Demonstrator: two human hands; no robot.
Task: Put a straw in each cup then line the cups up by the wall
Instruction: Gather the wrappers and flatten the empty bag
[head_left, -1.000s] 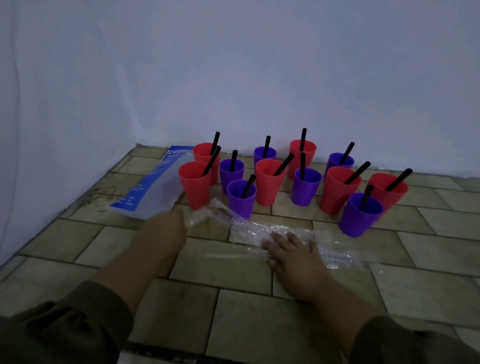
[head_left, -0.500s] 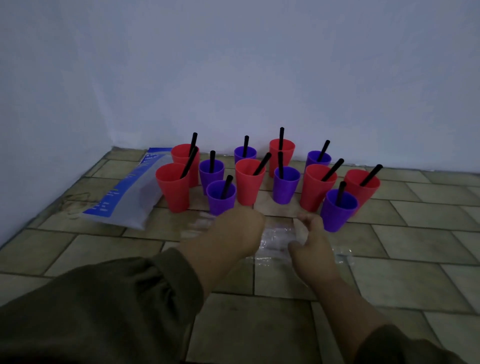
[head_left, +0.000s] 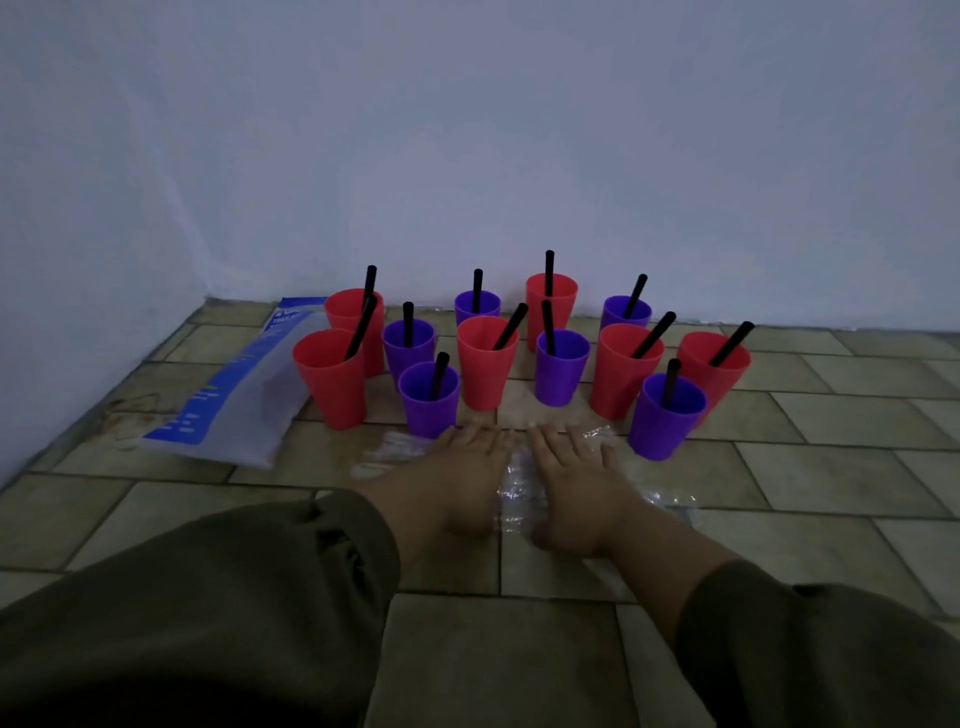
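Status: all twelve cups (head_left: 485, 364), six red and six purple, carry black straws (head_left: 511, 325), so I judge the straw step complete. The cups stand on the floor (head_left: 831, 467) in a staggered cluster near the wall (head_left: 519, 156), not yet in one line.

The left hand (head_left: 457, 473) and right hand (head_left: 576, 478) lie side by side, palms down, on a clear wrapper (head_left: 519, 486) just in front of the cluster. The fingers (head_left: 548, 441) are straight and released, grasping nothing. A blue-and-white bag (head_left: 244, 395) lies at left.

Next move, in my judgement: lift off the wrapper, grasp the front purple cup (head_left: 428, 405), keep it upright, and set it against the wall.
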